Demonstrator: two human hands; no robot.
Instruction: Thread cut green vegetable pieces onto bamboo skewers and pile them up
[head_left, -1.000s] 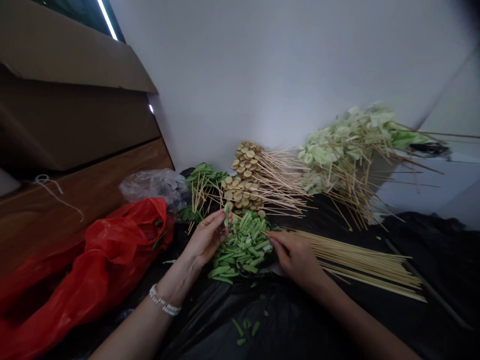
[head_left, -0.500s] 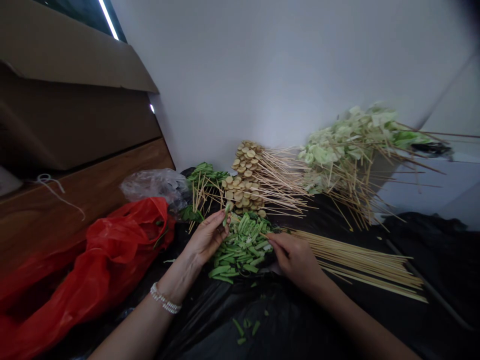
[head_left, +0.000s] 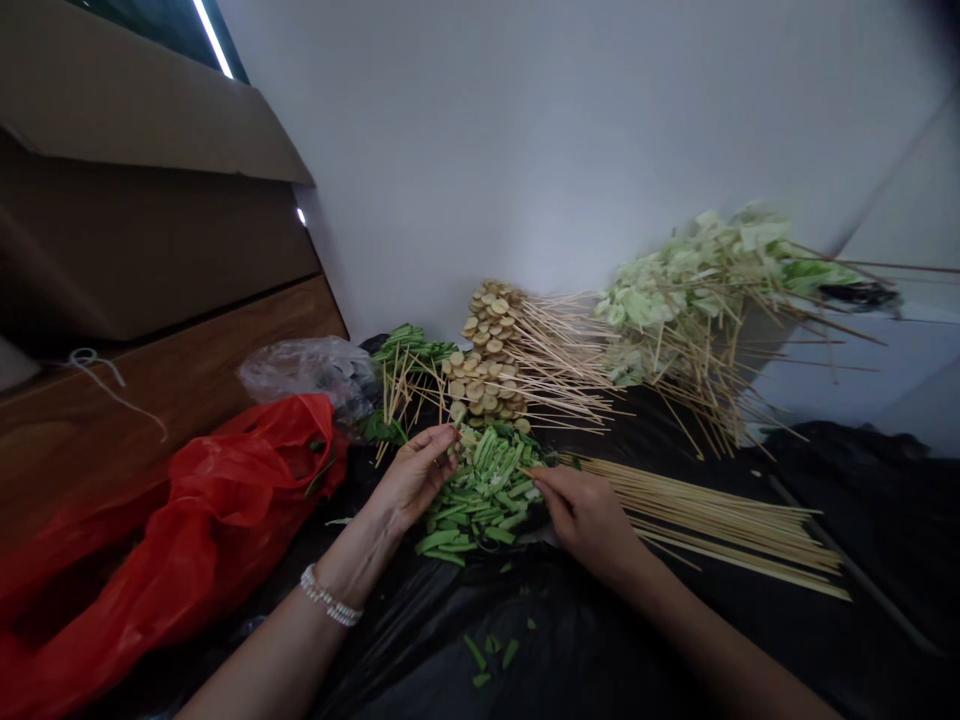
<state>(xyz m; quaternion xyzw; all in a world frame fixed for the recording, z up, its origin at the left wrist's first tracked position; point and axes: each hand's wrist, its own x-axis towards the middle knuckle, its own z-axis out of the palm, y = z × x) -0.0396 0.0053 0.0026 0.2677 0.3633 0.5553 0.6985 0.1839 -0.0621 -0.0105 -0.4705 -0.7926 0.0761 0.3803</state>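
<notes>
My left hand [head_left: 424, 472], with a beaded bracelet at the wrist, pinches a small green vegetable piece [head_left: 455, 430] between thumb and fingertips. Across from it, my right hand [head_left: 589, 508] is closed on a bamboo skewer [head_left: 529, 471], whose short end points left past the fingers; the rest of it is hidden by the hand. Between and below both hands lies a heap of cut green vegetable pieces [head_left: 480, 510]. Just behind the heap are skewers threaded with round pale slices [head_left: 487, 385]. Loose bamboo skewers [head_left: 720, 515] lie in a bundle to the right of my right hand.
Skewered leafy greens [head_left: 690, 275] are piled at the back right, and green skewers [head_left: 412, 345] at the back left. A red plastic bag [head_left: 225, 480], a clear bag [head_left: 307, 370] and a cardboard box [head_left: 150, 230] stand left. Black plastic sheeting [head_left: 420, 640] covers the surface.
The green piece in my left hand has tilted, and its fingers have closed further over it. My right hand has hardly moved.
</notes>
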